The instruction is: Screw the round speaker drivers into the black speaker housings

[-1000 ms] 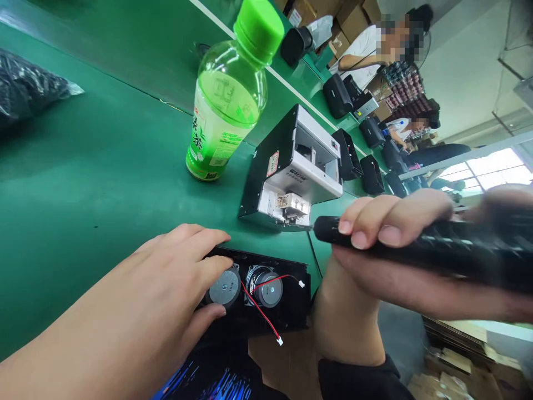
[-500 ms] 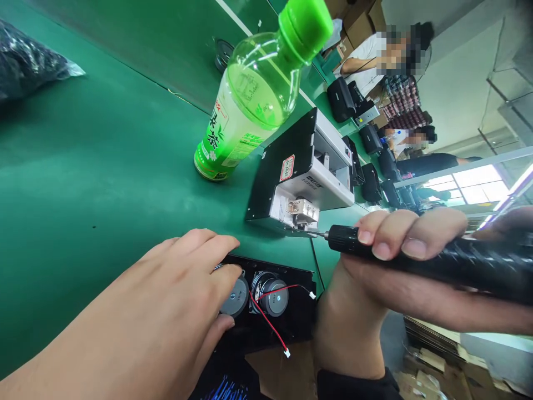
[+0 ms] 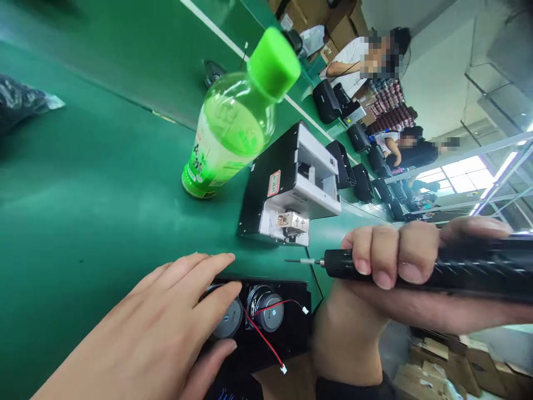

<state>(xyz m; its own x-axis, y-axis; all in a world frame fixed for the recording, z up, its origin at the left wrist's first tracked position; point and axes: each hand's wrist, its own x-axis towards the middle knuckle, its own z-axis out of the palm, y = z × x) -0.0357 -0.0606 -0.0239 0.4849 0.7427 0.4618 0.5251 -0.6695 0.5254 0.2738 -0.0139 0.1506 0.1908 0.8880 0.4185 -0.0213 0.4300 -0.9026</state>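
While the right hand (image 3: 403, 266) is wrapped firmly around a black driver (image 3: 339, 263), the left hand (image 3: 175, 316) lies open in the head view, its fingers and thumb parted over the left end of a black case (image 3: 293, 339). The case sits at the table's near edge, below and to the left of the driver. Two round speakers show in it: the left speaker (image 3: 233, 321) lies between the left index finger and thumb, partly hidden by the hand, and the right speaker (image 3: 272, 312) lies clear of both hands. Whether the left fingertips press on the case or the speaker, I cannot tell. Red and black wires (image 3: 264, 339) with white plugs trail loose over the case.

The driver's bit (image 3: 293, 260) points left, its tip in view between the case and a black-and-white machine (image 3: 275, 183), apparently free of both. That machine stands just beyond the tip. To its left, a green-capped bottle (image 3: 225, 141) stands upright on the green table (image 3: 104, 194), hiding part of the surface behind it. A dark bag (image 3: 23, 103) lies at the far left, well apart from the hands. Beyond the machine, more black cases (image 3: 341, 164) line the table, and a co-worker in a white shirt (image 3: 352, 61) is at the far side.
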